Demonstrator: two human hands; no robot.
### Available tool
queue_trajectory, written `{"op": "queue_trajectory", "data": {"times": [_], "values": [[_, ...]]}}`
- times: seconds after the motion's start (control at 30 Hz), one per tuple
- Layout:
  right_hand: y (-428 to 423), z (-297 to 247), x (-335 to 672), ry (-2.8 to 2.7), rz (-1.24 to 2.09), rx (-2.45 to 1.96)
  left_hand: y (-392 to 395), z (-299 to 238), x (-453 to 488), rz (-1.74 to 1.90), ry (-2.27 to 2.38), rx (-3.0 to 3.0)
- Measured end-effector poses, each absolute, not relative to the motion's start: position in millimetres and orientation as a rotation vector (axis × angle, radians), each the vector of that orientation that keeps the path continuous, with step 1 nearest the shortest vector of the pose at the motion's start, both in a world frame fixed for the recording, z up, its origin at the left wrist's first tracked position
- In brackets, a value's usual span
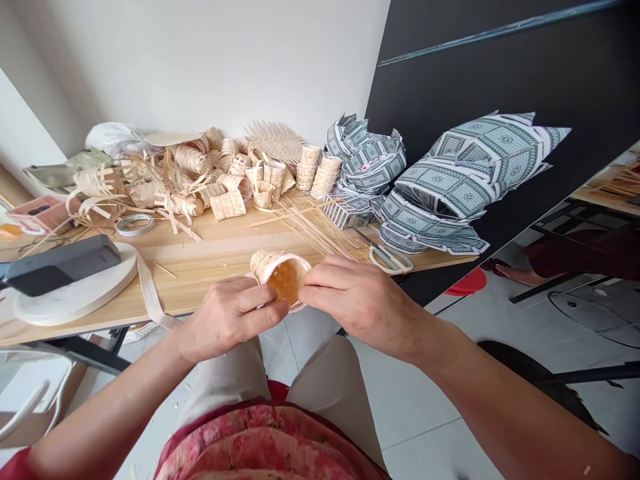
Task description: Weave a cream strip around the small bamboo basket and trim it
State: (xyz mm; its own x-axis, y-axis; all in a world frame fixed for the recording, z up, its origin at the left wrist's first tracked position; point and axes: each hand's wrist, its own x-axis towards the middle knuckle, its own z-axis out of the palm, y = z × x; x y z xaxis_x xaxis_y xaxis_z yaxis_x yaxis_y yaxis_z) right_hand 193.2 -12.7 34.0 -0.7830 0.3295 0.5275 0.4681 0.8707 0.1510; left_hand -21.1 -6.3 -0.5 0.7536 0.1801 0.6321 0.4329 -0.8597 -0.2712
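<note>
Pale woven-wood cylindrical cup (263, 262): held at rim between left hand (234, 310) and right hand (361, 300), mouth bodyward, lengthwise away, at light-brown wooden tabletop's (215, 247) front edge.

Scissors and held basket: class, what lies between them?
In the head view, the right hand lies between the basket and scissors, with thin strips on the table beyond it.

Pale woven basket (283, 275), white-rimmed, tipped sideways
</note>
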Motion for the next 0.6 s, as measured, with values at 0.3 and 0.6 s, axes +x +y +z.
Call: {"op": "queue_trajectory", "data": {"times": [0.3, 0.6], "values": [[-10.8, 33.3, 192.5, -2.559, -0.365, -0.564, -7.2, 0.9, -18.2, -0.929, -0.481, -2.641], [8.3, 31.6, 198.4, -2.554, 0.085, -0.567, 12.7, 6.6, -11.8, -1.148, -0.790, -3.525]]}}
